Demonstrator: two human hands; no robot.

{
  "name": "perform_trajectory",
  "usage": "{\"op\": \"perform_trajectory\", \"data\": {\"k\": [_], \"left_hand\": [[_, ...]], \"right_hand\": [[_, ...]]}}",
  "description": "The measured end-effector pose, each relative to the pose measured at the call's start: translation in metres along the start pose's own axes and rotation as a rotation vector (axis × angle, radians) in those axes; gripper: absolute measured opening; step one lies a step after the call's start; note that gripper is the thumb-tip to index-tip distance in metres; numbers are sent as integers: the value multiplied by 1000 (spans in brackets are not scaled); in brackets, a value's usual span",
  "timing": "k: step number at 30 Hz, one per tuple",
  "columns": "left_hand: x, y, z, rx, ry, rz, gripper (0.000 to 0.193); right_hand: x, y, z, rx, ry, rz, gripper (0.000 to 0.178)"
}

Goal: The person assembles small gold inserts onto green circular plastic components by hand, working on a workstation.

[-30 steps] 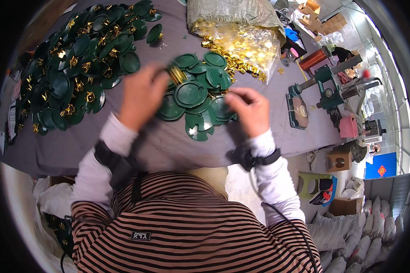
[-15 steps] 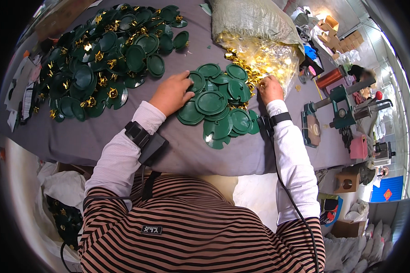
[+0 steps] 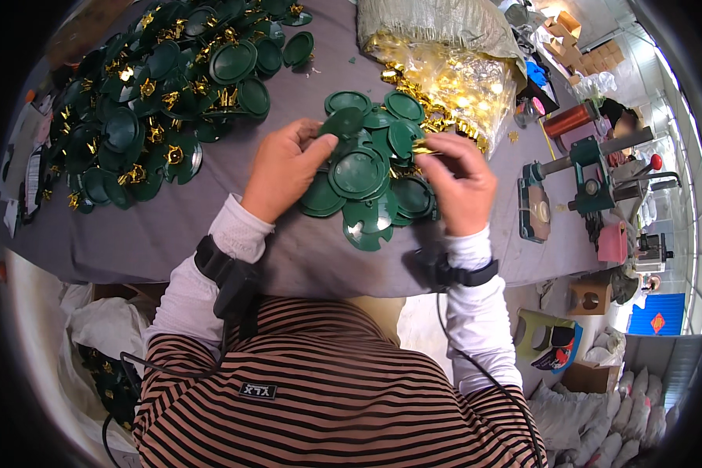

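Observation:
Between the thumb and fingers of my left hand [image 3: 288, 165] is a round green plastic disc [image 3: 342, 123], tilted up above a loose pile of like green discs [image 3: 358, 173]. To its right, my right hand [image 3: 459, 178] pinches a small shiny gold clip [image 3: 422, 147], partly hidden by the fingers. The two held pieces are apart, with pile discs below and between them. Just beyond my right hand, many gold clips [image 3: 437, 117] spill from a clear plastic bag [image 3: 468, 86] inside a woven sack [image 3: 437, 23].
A large heap of green discs with gold clips on them [image 3: 122, 129] covers the table's left side. On the right stands a green hand press [image 3: 589, 175] with a red-knobbed lever, beside a pink container [image 3: 612, 242]. Grey cloth [image 3: 288, 257] covers the table.
My left hand has lifted a disc off the pile. My right hand has come back from the gold clips toward the left hand, bringing one clip with it.

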State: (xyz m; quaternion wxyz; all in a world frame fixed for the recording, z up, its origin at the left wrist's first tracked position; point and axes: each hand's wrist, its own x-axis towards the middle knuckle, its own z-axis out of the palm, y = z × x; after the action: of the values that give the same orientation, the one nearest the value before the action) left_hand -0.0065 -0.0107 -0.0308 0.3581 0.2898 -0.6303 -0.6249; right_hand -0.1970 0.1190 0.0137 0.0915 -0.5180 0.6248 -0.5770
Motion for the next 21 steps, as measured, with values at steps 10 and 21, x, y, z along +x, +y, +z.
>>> {"op": "perform_trajectory", "data": {"k": [10, 21], "left_hand": [[-20, 2, 33, -317, -74, -96, 21], [-32, 2, 40, -278, -33, 10, 22]], "right_hand": [[-26, 8, 37, -249, 0, -372, 19], [-37, 13, 43, -73, 88, -217, 19]]}}
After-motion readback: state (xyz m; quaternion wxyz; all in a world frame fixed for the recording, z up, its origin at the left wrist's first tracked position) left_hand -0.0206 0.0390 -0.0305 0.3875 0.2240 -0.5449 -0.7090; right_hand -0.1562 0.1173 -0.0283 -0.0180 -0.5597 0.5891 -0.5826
